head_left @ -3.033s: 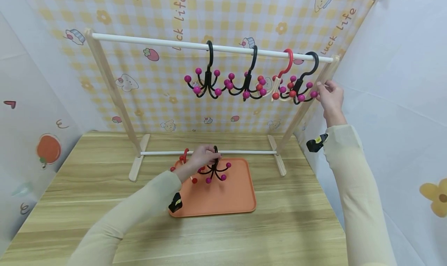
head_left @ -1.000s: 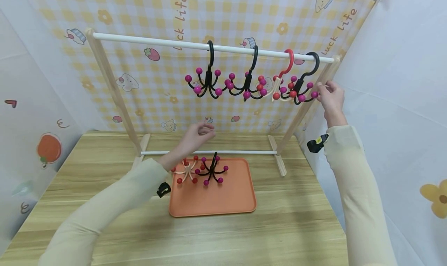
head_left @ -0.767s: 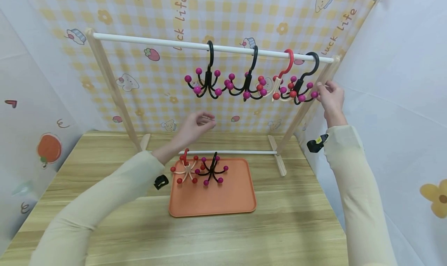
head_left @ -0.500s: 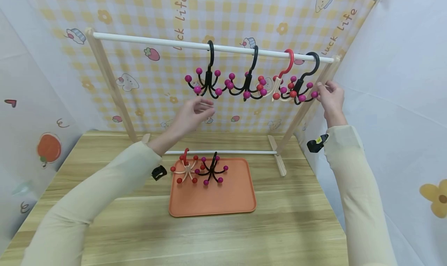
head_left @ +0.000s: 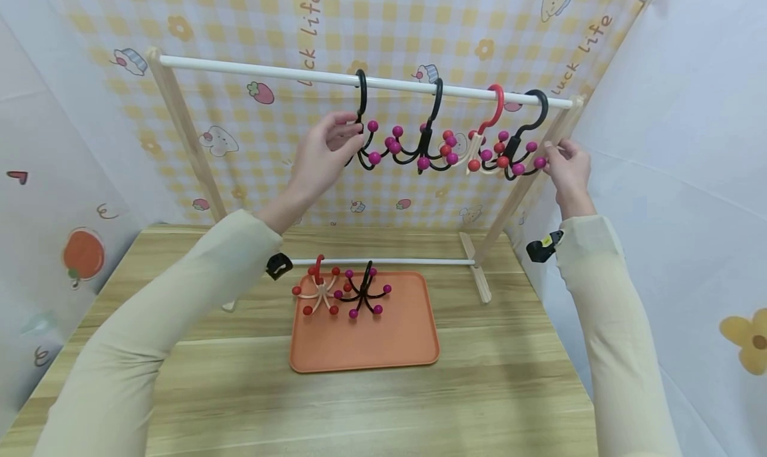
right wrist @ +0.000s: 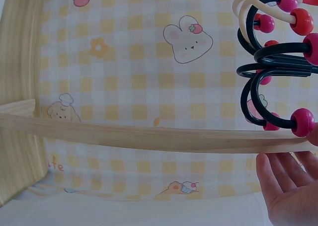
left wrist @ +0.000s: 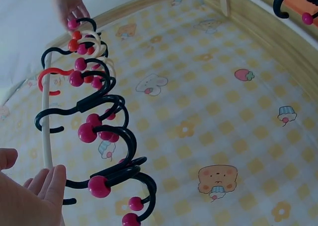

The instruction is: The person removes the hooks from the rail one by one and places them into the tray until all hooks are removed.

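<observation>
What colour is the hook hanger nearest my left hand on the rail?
Black with magenta ball tips; the head view shows it best.

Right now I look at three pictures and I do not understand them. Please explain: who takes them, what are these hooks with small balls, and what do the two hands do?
No machine works here: a person wears three cameras, one on the head and one on each wrist.

The head view shows a wooden rack with a white top rail standing on a wooden table. Four plastic hangers with ball-tipped arms hang on the rail.

The left hand is at the leftmost black hanger with pink balls; its wrist view shows the fingers beside that hanger, but not a closed grip.

The right hand touches the rack's right wooden post, fingers fairly straight.

On the table, an orange plastic tray holds a cream hanger with red balls and another black hanger.
</observation>
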`<state>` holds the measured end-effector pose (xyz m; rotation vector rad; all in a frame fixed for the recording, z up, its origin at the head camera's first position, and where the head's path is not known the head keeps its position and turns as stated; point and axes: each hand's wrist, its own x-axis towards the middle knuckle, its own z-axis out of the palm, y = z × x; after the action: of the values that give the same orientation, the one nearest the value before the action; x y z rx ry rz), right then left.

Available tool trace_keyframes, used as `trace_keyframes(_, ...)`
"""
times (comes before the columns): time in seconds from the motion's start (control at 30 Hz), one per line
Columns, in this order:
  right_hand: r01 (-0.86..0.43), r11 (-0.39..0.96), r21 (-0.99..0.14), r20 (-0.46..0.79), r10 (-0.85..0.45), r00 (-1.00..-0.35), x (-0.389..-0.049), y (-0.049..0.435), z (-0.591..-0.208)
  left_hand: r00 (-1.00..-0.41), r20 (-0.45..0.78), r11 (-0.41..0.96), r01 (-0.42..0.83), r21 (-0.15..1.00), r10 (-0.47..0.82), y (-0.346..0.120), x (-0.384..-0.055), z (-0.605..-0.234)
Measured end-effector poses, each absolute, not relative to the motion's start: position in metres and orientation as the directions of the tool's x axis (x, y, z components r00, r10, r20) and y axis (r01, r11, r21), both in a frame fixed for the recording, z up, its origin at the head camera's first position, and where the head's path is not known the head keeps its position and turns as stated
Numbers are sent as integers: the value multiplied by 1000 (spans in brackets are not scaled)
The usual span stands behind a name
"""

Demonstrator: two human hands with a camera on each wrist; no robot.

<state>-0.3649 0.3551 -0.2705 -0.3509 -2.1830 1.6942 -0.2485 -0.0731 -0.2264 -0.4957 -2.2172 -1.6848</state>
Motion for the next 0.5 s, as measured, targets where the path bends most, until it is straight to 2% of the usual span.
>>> trace_keyframes(0.1,-50,175,-983,117,403,-908,-392,380,-289,-898,435,276,435,857,64,-72,-253,-221)
trace_keyframes(0.2,-74,148,-986,128,399,-908,-398,386,-294,-913,406,287,402,870,48,-71,-258,-217)
trace_keyframes(0.33,-33,271,-962,143,398,-906,-354,346,-266,-931,364,305,357,883,35,-70,-265,-215)
trace_keyframes(0.5,-4,318,-948,140,406,-903,-315,312,-243,-947,321,299,312,902,18,-68,-275,-217)
